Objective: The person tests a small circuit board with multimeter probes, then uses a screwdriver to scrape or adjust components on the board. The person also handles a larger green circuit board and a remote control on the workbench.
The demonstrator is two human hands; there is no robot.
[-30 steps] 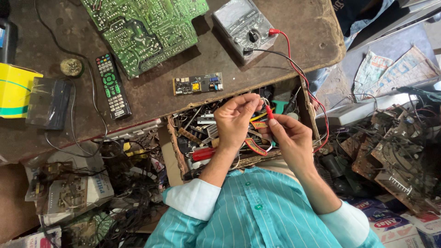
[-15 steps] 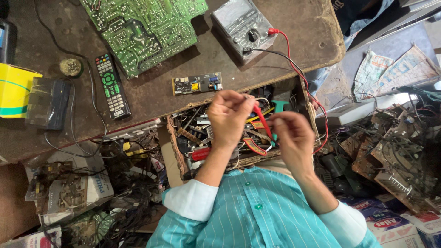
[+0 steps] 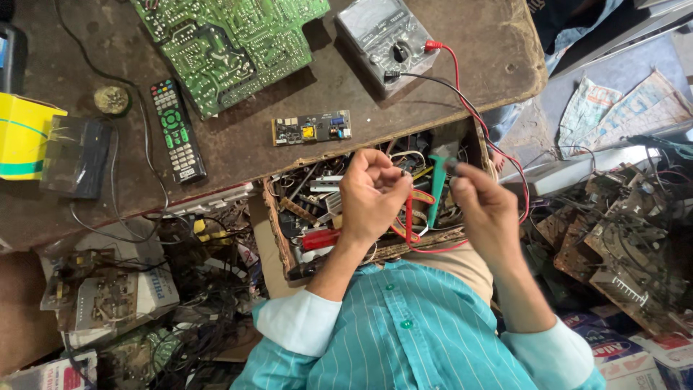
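Both hands are raised over an open wooden drawer (image 3: 276,225) full of tools and wires. My left hand (image 3: 372,196) is closed, pinching something small at its fingertips; a red test probe (image 3: 408,220) hangs down beside its palm. My right hand (image 3: 482,209) is closed on a dark probe tip (image 3: 452,167), a short gap from the left fingertips. Red and black leads (image 3: 462,97) run from the hands to a grey multimeter (image 3: 386,40) on the brown table (image 3: 469,50). A green-handled tool (image 3: 436,189) shows between the hands; whether it is held I cannot tell.
On the table lie a large green circuit board (image 3: 231,36), a small board (image 3: 312,128), a remote control (image 3: 177,130) and a yellow box (image 3: 22,137). Scrap boards and wires pile up left (image 3: 115,289) and right (image 3: 621,238) of my knees.
The hands have drawn apart: the left rose slightly, the right shifted right. The red probe, earlier slanting between both hands, now hangs by the left hand.
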